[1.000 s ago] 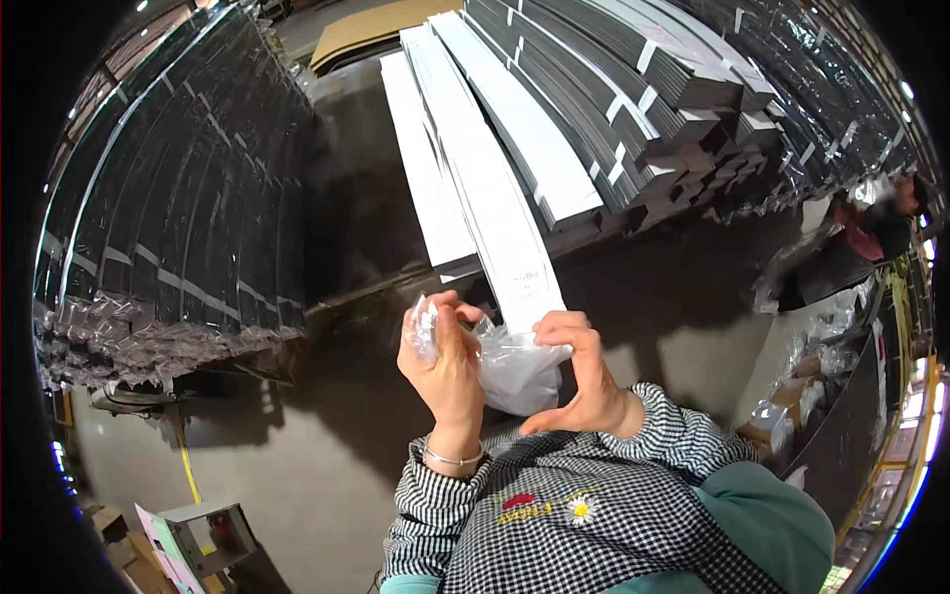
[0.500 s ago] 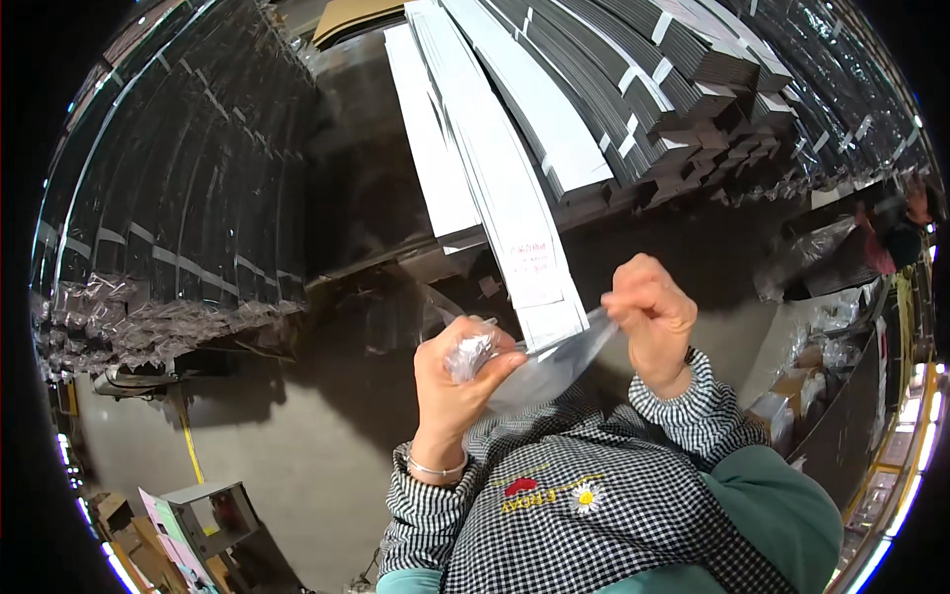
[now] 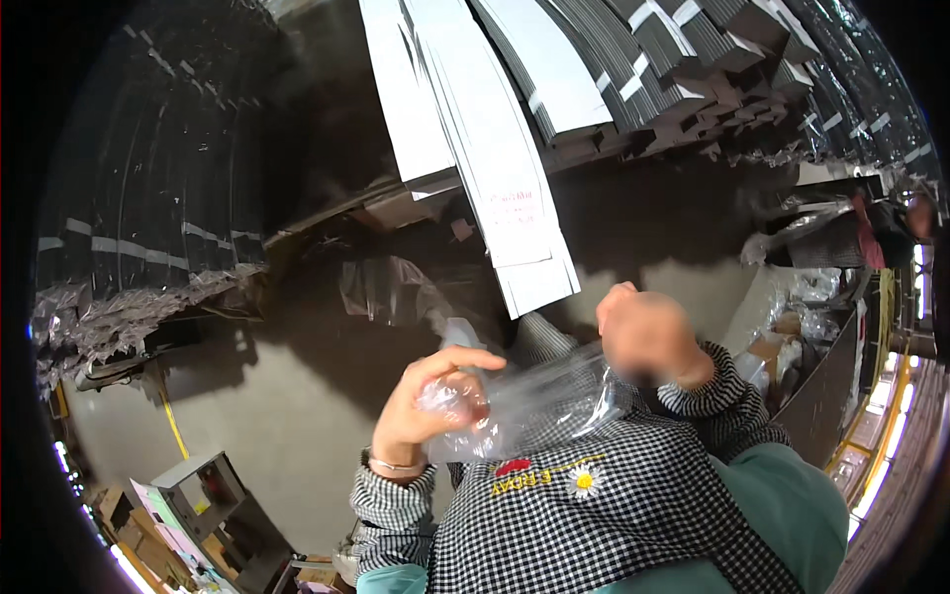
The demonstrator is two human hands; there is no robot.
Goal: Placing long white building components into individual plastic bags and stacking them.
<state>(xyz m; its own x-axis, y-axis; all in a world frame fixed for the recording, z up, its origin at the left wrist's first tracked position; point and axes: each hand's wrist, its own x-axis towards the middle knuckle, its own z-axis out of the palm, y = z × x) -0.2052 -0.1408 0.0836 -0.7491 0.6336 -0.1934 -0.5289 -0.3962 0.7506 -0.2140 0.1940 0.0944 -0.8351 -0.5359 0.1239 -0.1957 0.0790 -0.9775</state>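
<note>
A clear plastic bag (image 3: 554, 396) is stretched between my two hands, in front of my checked apron. My left hand (image 3: 421, 401) has a crumpled bunch of it in the palm, with the index finger reaching out over the film. My right hand (image 3: 653, 342), smeared by motion, is closed at the bag's other side. Beyond my hands, a long white flat bundle (image 3: 510, 213) sticks out over the table's near edge, with red writing near its end. That end stands apart from the bag. Another white strip (image 3: 401, 109) lies alongside it on the left.
Stacks of dark strips with white bands (image 3: 643, 59) fill the back right. Plastic-wrapped dark bundles (image 3: 129, 198) stand at the left. A bin of crumpled plastic (image 3: 807, 317) is at my right, near another person (image 3: 871, 228). A grey cabinet (image 3: 213, 495) stands lower left.
Both hands have come nearer my body, drawing the plastic bag away from the white bundle's end. The bag is now pulled out wider between my hands, and the view has shifted.
</note>
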